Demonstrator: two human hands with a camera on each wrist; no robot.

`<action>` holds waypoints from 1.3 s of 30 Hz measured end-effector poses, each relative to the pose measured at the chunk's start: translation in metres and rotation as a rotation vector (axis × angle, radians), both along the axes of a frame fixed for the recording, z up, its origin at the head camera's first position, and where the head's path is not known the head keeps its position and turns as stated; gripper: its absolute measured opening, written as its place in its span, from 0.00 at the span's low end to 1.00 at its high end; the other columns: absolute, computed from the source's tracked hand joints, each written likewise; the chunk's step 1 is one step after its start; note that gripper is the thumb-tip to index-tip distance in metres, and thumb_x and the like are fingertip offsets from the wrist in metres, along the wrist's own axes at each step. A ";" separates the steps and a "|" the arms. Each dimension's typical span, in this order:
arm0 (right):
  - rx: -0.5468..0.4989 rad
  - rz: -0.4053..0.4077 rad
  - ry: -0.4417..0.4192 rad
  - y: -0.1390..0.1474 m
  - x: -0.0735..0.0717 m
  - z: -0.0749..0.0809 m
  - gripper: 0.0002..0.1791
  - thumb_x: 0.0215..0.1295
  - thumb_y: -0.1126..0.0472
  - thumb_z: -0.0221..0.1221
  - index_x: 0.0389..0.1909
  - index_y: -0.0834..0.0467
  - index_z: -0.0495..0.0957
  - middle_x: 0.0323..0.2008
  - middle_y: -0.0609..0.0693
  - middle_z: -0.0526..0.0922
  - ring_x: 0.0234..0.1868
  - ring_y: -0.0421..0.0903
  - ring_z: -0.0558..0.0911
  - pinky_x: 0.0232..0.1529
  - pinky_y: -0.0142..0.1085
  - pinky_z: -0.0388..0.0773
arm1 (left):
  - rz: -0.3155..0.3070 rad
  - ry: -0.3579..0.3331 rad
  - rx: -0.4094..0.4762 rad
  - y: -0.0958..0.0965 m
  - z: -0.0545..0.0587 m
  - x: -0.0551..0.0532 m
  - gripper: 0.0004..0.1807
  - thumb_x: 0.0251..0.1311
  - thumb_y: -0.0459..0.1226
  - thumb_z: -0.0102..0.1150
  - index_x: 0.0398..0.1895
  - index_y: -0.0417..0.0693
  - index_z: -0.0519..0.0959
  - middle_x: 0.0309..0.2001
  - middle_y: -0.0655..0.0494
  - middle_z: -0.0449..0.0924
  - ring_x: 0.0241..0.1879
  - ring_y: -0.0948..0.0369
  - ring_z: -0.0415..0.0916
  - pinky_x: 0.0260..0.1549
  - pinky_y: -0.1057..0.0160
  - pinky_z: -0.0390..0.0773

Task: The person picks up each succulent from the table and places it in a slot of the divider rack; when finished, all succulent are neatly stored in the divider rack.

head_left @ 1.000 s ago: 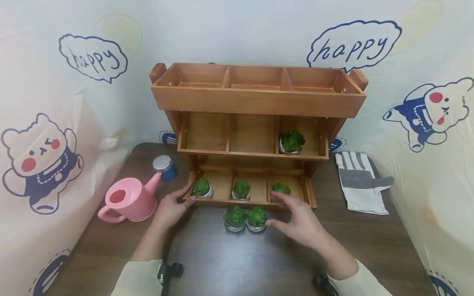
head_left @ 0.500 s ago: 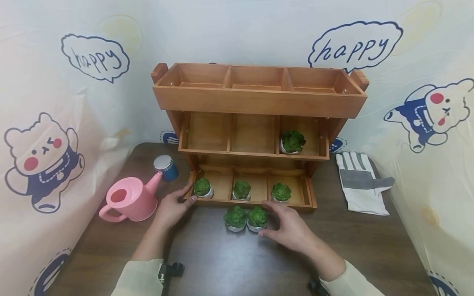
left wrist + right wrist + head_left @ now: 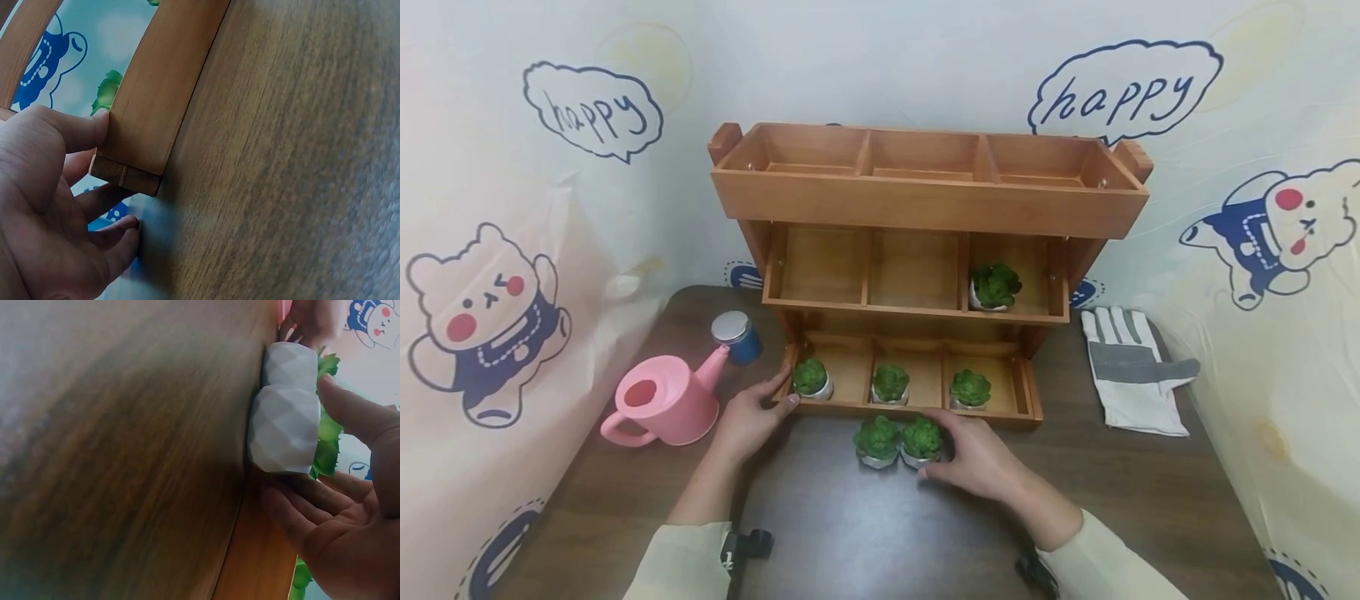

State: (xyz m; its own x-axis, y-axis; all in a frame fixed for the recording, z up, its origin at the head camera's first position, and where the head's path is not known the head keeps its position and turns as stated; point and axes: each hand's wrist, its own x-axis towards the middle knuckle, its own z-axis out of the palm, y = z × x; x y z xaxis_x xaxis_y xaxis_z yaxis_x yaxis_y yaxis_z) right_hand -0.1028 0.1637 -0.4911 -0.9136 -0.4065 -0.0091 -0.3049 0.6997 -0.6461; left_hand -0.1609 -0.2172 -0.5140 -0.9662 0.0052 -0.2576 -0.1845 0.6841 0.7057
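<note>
My left hand (image 3: pixel 751 425) grips the left end of the bottom tier of a wooden three-tier planter shelf (image 3: pixel 925 204). In the left wrist view, its thumb lies against the top edge of the wooden front board (image 3: pixel 153 94). My right hand (image 3: pixel 983 460) has thumb and fingers spread on either side of a small potted succulent (image 3: pixel 921 440) on the table. A second succulent (image 3: pixel 877 440) stands right beside it, to the left. The right wrist view has the nearer faceted white pot (image 3: pixel 284 428) between thumb and fingers, with the other pot (image 3: pixel 292 364) behind.
Three succulents sit in the bottom tier, one per compartment: left (image 3: pixel 810 379), middle (image 3: pixel 890 385), right (image 3: pixel 971 389). Another succulent (image 3: pixel 995 287) occupies the middle tier's right compartment. A pink watering can (image 3: pixel 670 400) and blue jar (image 3: pixel 737 337) stand left; a striped glove (image 3: pixel 1131 371) lies right.
My right hand has come away from the succulent in the bottom tier's right compartment and moved left and down, around the right-hand succulent on the table. My left hand stays put.
</note>
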 end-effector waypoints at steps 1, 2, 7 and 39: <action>0.006 0.001 -0.010 -0.001 -0.001 -0.001 0.47 0.49 0.50 0.81 0.71 0.54 0.73 0.61 0.54 0.83 0.59 0.52 0.83 0.62 0.50 0.79 | 0.001 0.001 0.000 0.000 0.000 0.000 0.39 0.66 0.64 0.60 0.79 0.76 0.63 0.78 0.41 0.61 0.77 0.37 0.56 0.67 0.24 0.57; 0.010 0.002 -0.018 -0.001 -0.002 -0.001 0.47 0.49 0.50 0.81 0.71 0.54 0.73 0.61 0.54 0.83 0.59 0.52 0.83 0.62 0.50 0.79 | -0.003 0.002 -0.002 0.001 0.000 0.000 0.39 0.66 0.65 0.59 0.79 0.76 0.62 0.78 0.41 0.61 0.77 0.36 0.56 0.67 0.24 0.57; 0.017 0.015 -0.042 -0.004 -0.006 -0.001 0.47 0.49 0.52 0.81 0.71 0.55 0.73 0.61 0.54 0.83 0.59 0.52 0.83 0.62 0.49 0.78 | 0.001 -0.002 -0.004 0.001 0.001 -0.001 0.38 0.66 0.64 0.59 0.79 0.75 0.63 0.78 0.40 0.61 0.77 0.36 0.56 0.67 0.24 0.57; 0.018 -0.011 -0.010 0.000 0.000 0.015 0.45 0.51 0.51 0.80 0.71 0.52 0.73 0.61 0.51 0.83 0.59 0.48 0.83 0.62 0.47 0.78 | -0.002 0.016 -0.013 0.001 0.001 0.000 0.39 0.66 0.64 0.59 0.79 0.73 0.64 0.78 0.41 0.62 0.77 0.37 0.57 0.67 0.25 0.58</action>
